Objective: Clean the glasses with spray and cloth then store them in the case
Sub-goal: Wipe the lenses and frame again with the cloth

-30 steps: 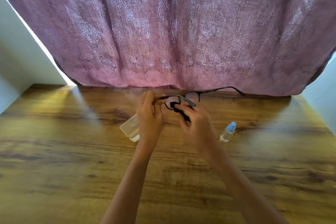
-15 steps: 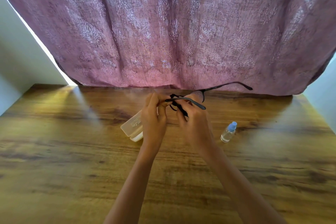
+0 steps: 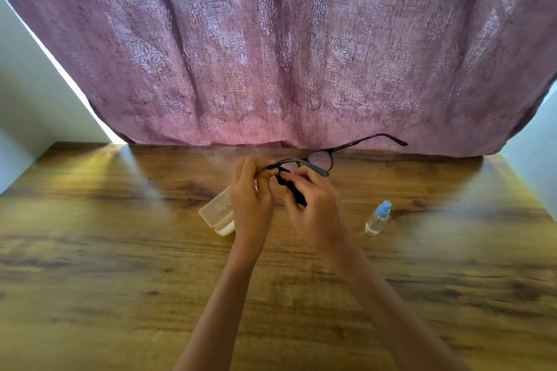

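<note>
I hold dark-framed glasses (image 3: 324,157) above the middle of the wooden table (image 3: 120,250), arms unfolded, one arm reaching right toward the curtain. My left hand (image 3: 251,196) pinches the frame's left end. My right hand (image 3: 316,208) is closed on a black cloth (image 3: 291,190) pressed at the left lens, which my fingers hide. A pale translucent case (image 3: 218,214) lies on the table behind my left hand, partly hidden. The small clear spray bottle (image 3: 378,218) with a blue cap stands to the right of my right hand.
A pink patterned curtain (image 3: 286,54) hangs along the table's far edge. Pale walls (image 3: 27,99) close in at both sides. Bare wood stretches to the left, right and front of my arms.
The glasses have tilted and shifted slightly right, the far arm rising against the curtain. My right hand with the cloth has moved along the left lens.
</note>
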`<state>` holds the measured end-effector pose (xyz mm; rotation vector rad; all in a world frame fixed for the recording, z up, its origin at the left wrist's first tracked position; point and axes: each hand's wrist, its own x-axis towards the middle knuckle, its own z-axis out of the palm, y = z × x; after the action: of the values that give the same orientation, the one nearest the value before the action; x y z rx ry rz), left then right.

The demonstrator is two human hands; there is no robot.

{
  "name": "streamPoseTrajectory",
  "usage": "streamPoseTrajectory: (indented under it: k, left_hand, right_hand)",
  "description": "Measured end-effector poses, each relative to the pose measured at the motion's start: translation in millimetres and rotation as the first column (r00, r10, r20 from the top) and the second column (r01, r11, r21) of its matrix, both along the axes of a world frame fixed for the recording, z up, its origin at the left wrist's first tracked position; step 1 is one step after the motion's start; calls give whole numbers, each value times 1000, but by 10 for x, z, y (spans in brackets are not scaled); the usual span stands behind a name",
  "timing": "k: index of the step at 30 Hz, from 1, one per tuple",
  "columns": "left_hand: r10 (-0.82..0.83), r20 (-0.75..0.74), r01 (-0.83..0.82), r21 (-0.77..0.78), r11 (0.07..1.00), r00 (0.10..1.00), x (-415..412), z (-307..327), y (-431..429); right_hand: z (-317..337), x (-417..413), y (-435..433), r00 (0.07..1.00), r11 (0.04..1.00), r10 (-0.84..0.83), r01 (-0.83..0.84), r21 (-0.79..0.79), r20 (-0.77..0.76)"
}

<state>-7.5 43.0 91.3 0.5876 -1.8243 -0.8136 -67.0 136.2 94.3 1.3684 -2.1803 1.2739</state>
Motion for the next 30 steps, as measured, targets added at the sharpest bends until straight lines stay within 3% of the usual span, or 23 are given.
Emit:
streamPoseTrajectory:
  k: [3,6,10,12,20,23,27,30]
  left_hand:
    - [-31,-9,31,-18,999,999,20,-2,7]
    - [-40,-34,38,-44,998,999,38,16,11]
    - [-24,-29,22,-47,999,999,43,24,15]
    - [-8,-17,7,-35,999,1000,46,17,9]
    - [5,-14,-5,27,1000,1000,93,-22,-26]
    - [-16,-42,18,40,999,999,107,-20,-9]
    - [-38,-46,40,50,998,998,128,-27,16]
    - [-81,-24,82,53,995,996,180,-54,6]
  right_hand:
    - [17,-28,-13,1000,999,30,-30,15,9]
    - [46,-61,-6,998,996,-58,59,63,-10]
    - [35,-14,27,963,971,-186,210,114,-194]
    - [4,-10,58,968,979,-179,193,64,-178]
    - [-32,-293,250,944,911,-299,326,-254,141]
    - [-9,-340,267,910,914,-262,341,-220,321]
    - [-6,-361,241,744,942,-172,316,-113,646]
    - [20,-370,231,705,948,-103,284,-146,702]
